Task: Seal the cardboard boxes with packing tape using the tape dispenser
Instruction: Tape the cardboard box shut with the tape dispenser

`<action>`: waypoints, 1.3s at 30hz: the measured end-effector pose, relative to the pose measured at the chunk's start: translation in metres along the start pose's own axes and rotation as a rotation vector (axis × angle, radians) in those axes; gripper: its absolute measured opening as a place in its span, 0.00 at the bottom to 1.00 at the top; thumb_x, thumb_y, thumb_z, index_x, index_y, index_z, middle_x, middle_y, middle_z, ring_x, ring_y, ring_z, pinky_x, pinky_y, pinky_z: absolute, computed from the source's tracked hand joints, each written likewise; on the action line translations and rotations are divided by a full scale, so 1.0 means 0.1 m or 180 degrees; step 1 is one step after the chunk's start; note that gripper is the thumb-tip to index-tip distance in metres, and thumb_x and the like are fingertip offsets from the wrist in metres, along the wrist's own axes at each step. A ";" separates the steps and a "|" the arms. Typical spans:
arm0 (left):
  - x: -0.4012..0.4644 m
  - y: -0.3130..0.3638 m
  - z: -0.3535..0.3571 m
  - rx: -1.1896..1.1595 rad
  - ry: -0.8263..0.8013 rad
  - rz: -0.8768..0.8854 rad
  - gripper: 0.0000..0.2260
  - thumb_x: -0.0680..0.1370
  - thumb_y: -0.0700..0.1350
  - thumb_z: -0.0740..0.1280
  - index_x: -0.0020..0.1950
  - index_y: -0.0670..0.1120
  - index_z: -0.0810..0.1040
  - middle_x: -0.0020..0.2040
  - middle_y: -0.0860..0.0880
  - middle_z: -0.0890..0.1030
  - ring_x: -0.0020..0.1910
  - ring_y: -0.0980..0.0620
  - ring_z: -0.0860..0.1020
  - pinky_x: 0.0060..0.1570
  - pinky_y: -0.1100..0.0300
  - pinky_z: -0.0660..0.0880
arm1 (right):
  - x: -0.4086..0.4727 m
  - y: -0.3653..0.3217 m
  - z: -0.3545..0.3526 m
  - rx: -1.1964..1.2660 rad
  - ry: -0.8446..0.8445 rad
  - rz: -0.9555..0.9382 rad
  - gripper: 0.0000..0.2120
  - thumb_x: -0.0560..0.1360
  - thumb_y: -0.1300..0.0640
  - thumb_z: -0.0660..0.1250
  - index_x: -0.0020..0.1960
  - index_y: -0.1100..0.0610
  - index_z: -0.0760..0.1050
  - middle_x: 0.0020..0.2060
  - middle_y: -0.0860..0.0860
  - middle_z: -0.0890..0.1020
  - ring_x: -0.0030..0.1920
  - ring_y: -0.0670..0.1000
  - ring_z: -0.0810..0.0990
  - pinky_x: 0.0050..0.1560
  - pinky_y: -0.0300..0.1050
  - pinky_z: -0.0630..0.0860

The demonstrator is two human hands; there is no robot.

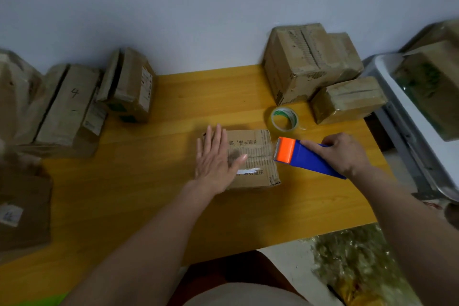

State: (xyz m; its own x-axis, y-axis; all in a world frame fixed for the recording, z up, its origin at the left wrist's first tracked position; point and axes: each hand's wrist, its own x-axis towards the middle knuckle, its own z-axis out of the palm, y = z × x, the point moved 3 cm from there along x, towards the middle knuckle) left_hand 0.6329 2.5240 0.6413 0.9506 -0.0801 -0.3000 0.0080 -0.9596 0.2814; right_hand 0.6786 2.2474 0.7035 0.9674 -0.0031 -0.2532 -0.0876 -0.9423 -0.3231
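Note:
A small cardboard box (258, 156) with printed characters lies in the middle of the yellow wooden table (154, 181). My left hand (217, 160) rests flat on the box's left part, fingers straight. My right hand (344, 153) grips a blue tape dispenser (308, 159) with an orange head. The orange head sits at the box's right edge, with clear tape showing along the box's top seam. A roll of clear tape (284, 119) lies on the table just behind the dispenser.
Stacked cardboard boxes (305, 62) stand at the back right, with a smaller taped box (347, 99) in front. More boxes (67, 107) crowd the left side, one (129, 84) standing upright. A grey cart (407, 117) holding a box stands right of the table.

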 end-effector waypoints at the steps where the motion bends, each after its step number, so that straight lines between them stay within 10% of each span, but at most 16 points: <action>1: 0.01 -0.02 0.03 0.0234 -0.0088 -0.0076 0.38 0.76 0.69 0.39 0.75 0.47 0.29 0.75 0.48 0.26 0.73 0.48 0.26 0.74 0.47 0.32 | 0.02 0.01 0.01 0.0031 -0.0062 0.0005 0.36 0.64 0.25 0.56 0.33 0.59 0.76 0.29 0.55 0.78 0.31 0.53 0.77 0.33 0.45 0.69; 12: 0.02 -0.03 0.07 0.0612 -0.0208 -0.0160 0.44 0.72 0.73 0.38 0.74 0.43 0.27 0.73 0.44 0.24 0.72 0.45 0.25 0.75 0.47 0.34 | 0.29 0.18 -0.19 0.0699 -0.0889 0.0053 0.27 0.65 0.33 0.69 0.36 0.59 0.80 0.31 0.54 0.82 0.35 0.53 0.81 0.37 0.45 0.73; 17: -0.03 -0.34 -0.02 -0.0355 -0.0168 -0.0666 0.46 0.72 0.73 0.44 0.76 0.46 0.29 0.75 0.47 0.26 0.75 0.47 0.29 0.76 0.45 0.39 | 0.36 0.58 -0.61 -0.0145 -0.0571 0.0175 0.34 0.61 0.29 0.66 0.35 0.62 0.81 0.34 0.58 0.82 0.36 0.55 0.80 0.41 0.51 0.76; 25: 0.09 0.01 0.09 0.0037 0.0210 -0.0244 0.42 0.70 0.73 0.35 0.74 0.47 0.27 0.76 0.45 0.28 0.74 0.47 0.28 0.74 0.49 0.33 | 0.39 0.37 -0.35 0.0810 -0.0257 0.0173 0.30 0.67 0.36 0.71 0.30 0.64 0.75 0.27 0.58 0.76 0.30 0.54 0.74 0.34 0.46 0.67; 34: 0.07 0.06 0.02 -0.0354 0.0452 -0.0406 0.38 0.79 0.64 0.53 0.78 0.48 0.35 0.77 0.47 0.32 0.74 0.50 0.30 0.72 0.51 0.35 | 0.26 0.42 0.00 0.0949 -0.0011 0.0525 0.30 0.70 0.34 0.67 0.30 0.61 0.71 0.25 0.56 0.74 0.28 0.54 0.72 0.32 0.46 0.64; 39: 0.05 0.07 0.03 -0.0635 0.0715 -0.0439 0.37 0.80 0.60 0.56 0.79 0.47 0.39 0.76 0.49 0.32 0.74 0.51 0.32 0.71 0.53 0.37 | 0.11 0.40 0.43 0.0730 -0.0174 0.0487 0.18 0.75 0.42 0.66 0.47 0.59 0.73 0.39 0.56 0.79 0.40 0.59 0.77 0.38 0.48 0.71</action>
State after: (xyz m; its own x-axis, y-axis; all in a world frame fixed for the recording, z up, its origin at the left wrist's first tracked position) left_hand 0.6367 2.5165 0.6394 0.9808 0.1298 -0.1455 0.1810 -0.8836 0.4317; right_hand 0.6758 2.2238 0.6481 0.9250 -0.1156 -0.3619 -0.2893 -0.8319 -0.4736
